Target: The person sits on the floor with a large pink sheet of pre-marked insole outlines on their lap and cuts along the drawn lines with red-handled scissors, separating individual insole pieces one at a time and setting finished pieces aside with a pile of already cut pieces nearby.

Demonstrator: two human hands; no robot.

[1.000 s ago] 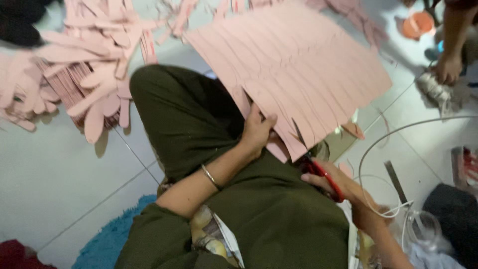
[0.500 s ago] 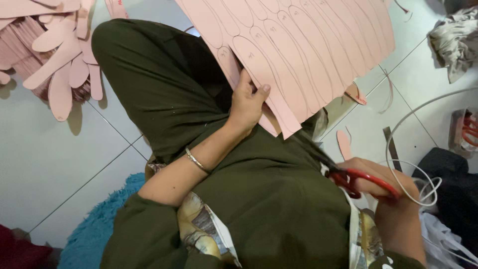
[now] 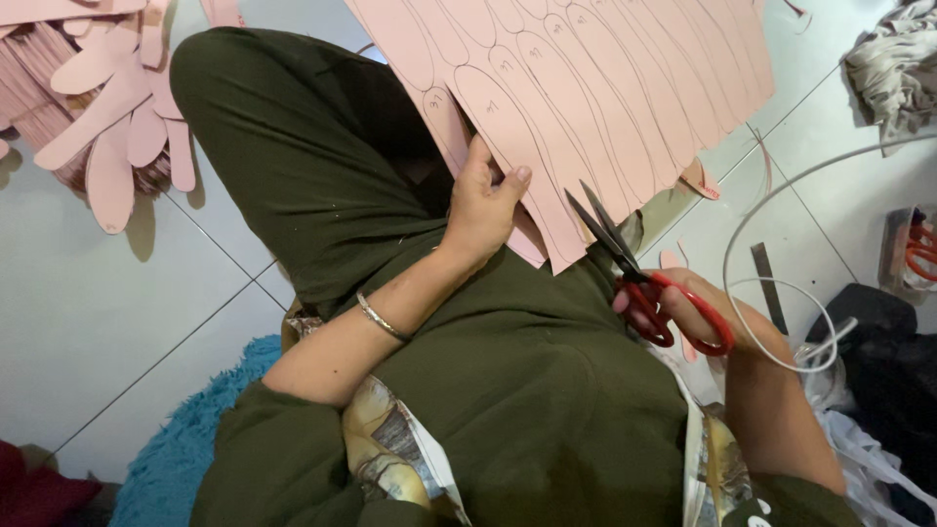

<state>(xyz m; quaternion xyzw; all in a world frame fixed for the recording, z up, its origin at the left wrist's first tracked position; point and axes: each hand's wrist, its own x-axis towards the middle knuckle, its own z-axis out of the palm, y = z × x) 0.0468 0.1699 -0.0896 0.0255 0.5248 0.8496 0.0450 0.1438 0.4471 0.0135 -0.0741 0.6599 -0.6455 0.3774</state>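
Observation:
My left hand grips the near edge of a large pink sheet marked with drawn sole outlines, holding it above my lap in dark green trousers. My right hand holds red-handled scissors with their dark blades parted. The blade tips sit just off the sheet's lower edge, right of my left hand. A thin bracelet circles my left wrist.
A heap of cut pink sole shapes lies on the white tiled floor at the upper left. A white cable, a metal ruler, crumpled cloth and dark fabric lie at the right. A blue fluffy mat is lower left.
The view has tilted down and closer. My right hand has lifted the scissors up toward the sheet's edge and the blades have parted. My left hand keeps its hold on the sheet.

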